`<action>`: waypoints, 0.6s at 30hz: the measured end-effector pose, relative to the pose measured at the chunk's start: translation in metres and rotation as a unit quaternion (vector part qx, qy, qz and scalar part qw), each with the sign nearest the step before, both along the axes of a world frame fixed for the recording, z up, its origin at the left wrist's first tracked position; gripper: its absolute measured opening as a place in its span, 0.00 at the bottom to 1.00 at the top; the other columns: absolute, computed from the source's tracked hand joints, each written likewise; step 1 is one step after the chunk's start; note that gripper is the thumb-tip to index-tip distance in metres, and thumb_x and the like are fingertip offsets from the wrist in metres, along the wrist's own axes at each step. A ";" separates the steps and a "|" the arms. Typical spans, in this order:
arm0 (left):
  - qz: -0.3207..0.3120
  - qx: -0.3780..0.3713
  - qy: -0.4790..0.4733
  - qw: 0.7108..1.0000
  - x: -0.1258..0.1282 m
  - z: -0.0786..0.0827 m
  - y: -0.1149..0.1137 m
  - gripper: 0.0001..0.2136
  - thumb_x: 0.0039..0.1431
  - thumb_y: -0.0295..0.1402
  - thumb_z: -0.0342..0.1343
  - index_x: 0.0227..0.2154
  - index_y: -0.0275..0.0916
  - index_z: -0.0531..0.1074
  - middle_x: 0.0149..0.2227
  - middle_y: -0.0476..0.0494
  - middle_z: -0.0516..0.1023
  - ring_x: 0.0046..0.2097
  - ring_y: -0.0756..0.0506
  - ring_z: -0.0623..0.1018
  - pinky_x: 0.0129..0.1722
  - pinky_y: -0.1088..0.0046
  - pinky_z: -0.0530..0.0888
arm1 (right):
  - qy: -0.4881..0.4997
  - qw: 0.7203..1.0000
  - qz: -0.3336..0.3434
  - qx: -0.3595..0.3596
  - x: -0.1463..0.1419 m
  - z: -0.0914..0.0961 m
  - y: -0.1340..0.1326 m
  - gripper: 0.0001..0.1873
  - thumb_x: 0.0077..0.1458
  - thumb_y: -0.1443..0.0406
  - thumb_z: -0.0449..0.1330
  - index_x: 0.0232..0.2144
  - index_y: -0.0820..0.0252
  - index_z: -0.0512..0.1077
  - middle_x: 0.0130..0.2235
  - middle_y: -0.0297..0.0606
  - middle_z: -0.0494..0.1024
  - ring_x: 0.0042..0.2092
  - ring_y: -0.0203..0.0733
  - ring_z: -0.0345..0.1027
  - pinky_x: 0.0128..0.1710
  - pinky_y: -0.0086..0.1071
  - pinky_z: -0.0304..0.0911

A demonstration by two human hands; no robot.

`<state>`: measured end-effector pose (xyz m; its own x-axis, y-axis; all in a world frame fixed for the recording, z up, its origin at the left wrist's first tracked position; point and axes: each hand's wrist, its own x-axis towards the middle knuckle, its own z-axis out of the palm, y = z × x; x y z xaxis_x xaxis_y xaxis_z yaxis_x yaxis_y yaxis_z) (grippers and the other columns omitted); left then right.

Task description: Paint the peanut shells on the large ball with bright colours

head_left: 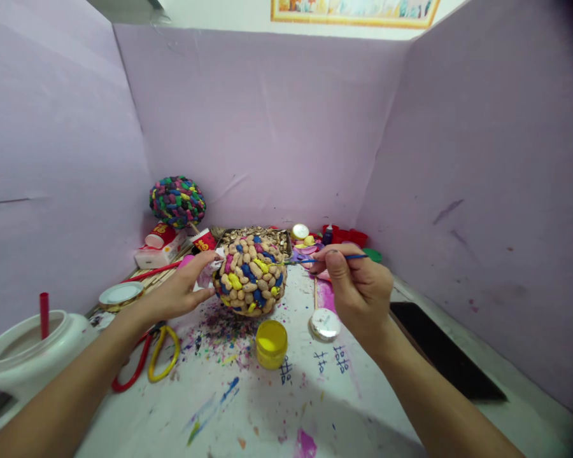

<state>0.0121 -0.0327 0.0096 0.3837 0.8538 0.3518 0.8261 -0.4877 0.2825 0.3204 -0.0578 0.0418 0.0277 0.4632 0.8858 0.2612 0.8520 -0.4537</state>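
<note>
**Bringing a Blue-Handled Paintbrush (337,258) to a Peanut-Covered Ball (251,280)**

Gripping the paintbrush in the right hand (363,286), closing thumb and fingers on its handle. Pointing the tip leftward at the ball's upper right, near a yellow peanut, with contact too small to confirm. Bracing the left hand (181,289) against the ball's left side, spreading thumb and fingers rather than closing them, with a crumpled whitish sheet (206,272) showing at the fingertips.

Working with the ball near the middle of a paint-speckled white table (363,420), just behind an open jar of yellow paint (271,346). Showing blue, yellow and magenta peanuts among many bare ones on the ball.

Reaching past a round lid (325,325) lying below the right hand, and past a black flat slab (444,350) farther right. Passing the left forearm over scissors (160,328) with red and yellow handles, beside a white jug (42,356) holding a red straw (44,316).

Facing peanut shells (277,239) heaped behind the ball, red cups (356,237) to their right, and a fully coloured ball (177,201) at back left. Sitting within lilac panels (277,127) on three sides.
</note>
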 end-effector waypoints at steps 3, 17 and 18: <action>-0.001 -0.004 0.000 1.000 0.000 0.000 0.001 0.29 0.58 0.43 0.50 0.60 0.38 0.51 0.62 0.33 0.58 0.62 0.36 0.60 0.60 0.55 0.60 | -0.004 1.000 0.003 -0.002 0.000 0.000 0.000 0.08 0.60 0.67 0.54 0.31 0.59 0.72 0.27 0.32 0.76 0.27 0.32 0.71 0.27 0.28 0.67; 0.000 0.003 0.001 1.000 -0.001 -0.001 0.001 0.29 0.57 0.42 0.50 0.59 0.38 0.51 0.62 0.33 0.59 0.62 0.36 0.61 0.60 0.55 0.61 | -0.014 1.000 -0.013 0.011 -0.001 0.001 -0.002 0.08 0.60 0.67 0.54 0.30 0.60 0.72 0.26 0.33 0.76 0.26 0.33 0.71 0.26 0.28 0.66; 0.000 0.005 -0.001 1.000 -0.001 -0.001 0.002 0.29 0.57 0.42 0.50 0.59 0.38 0.51 0.62 0.33 0.59 0.62 0.36 0.61 0.60 0.54 0.61 | -0.017 1.000 -0.015 0.012 -0.001 0.001 -0.002 0.08 0.60 0.66 0.54 0.30 0.60 0.72 0.26 0.33 0.76 0.26 0.33 0.71 0.26 0.28 0.66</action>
<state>0.0113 -0.0312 0.0081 0.3840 0.8502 0.3602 0.8253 -0.4910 0.2789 0.3195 -0.0597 0.0424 0.0110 0.4420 0.8970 0.3023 0.8536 -0.4243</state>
